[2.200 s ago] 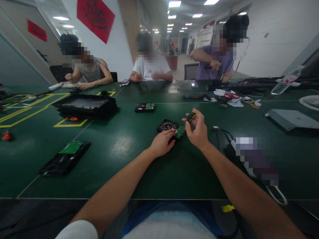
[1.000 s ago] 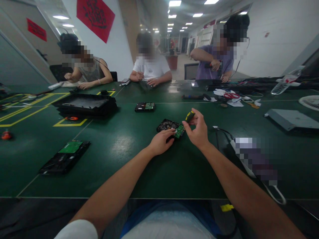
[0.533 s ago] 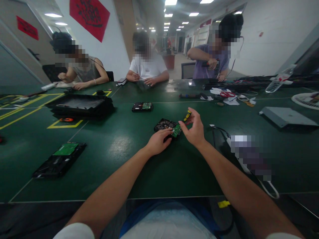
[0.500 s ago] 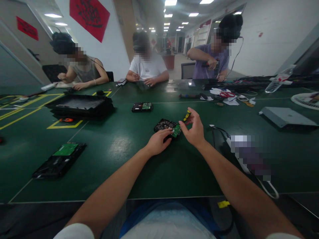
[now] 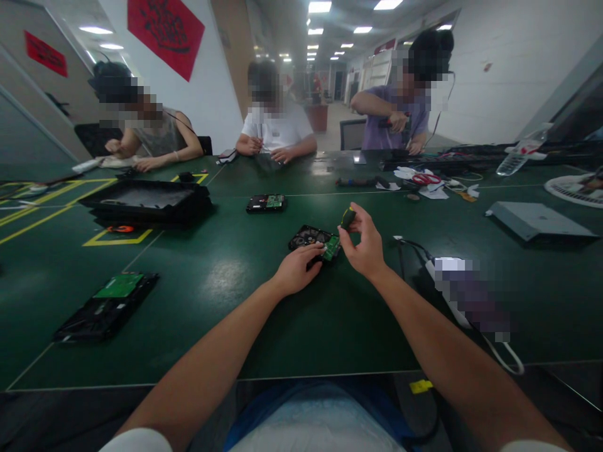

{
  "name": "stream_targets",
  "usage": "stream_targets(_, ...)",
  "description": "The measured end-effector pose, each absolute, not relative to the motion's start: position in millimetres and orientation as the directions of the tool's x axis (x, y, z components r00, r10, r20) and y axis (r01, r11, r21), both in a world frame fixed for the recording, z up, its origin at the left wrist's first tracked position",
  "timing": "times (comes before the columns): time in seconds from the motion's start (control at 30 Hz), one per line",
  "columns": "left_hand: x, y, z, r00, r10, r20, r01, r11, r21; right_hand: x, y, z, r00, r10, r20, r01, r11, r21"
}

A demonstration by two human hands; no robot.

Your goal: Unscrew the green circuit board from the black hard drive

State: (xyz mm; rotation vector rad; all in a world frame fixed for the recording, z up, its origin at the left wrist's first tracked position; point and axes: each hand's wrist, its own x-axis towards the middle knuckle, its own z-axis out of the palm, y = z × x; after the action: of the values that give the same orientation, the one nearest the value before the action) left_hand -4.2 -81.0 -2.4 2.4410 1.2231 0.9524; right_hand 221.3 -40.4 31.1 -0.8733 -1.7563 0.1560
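Note:
A hard drive (image 5: 304,236) with a green circuit board (image 5: 332,247) at its right end lies on the table in front of me. My left hand (image 5: 298,270) grips its near side, fingers laid over the top and thumb close to the edge. Just to the right, my right hand (image 5: 366,243) is closed round the black and yellow handle of a screwdriver (image 5: 348,218). Its handle stands tilted over the circuit board's right end; I cannot make out the shaft or where the tip is.
Another hard drive (image 5: 266,203) lies farther back, and one more (image 5: 107,306) at the left. Black trays (image 5: 147,204) are stacked at the back left. A grey metal box (image 5: 541,221) and a power strip (image 5: 447,295) are at the right. Several people sit across the green table (image 5: 226,339).
The screwdriver handle has turned in my right fingers, showing more black and less yellow. My left hand stays on the hard drive. The whole view has shifted slightly.

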Motion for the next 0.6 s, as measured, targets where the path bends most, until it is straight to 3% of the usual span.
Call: stream_targets(0.6,-5.7,-77.7,-7.4,0.435,0.783,0.444,0.617,-0.618,0.487,219.9,-40.7,29.5,-0.068,0.633,0.771,0.47,0.702,-0.535)
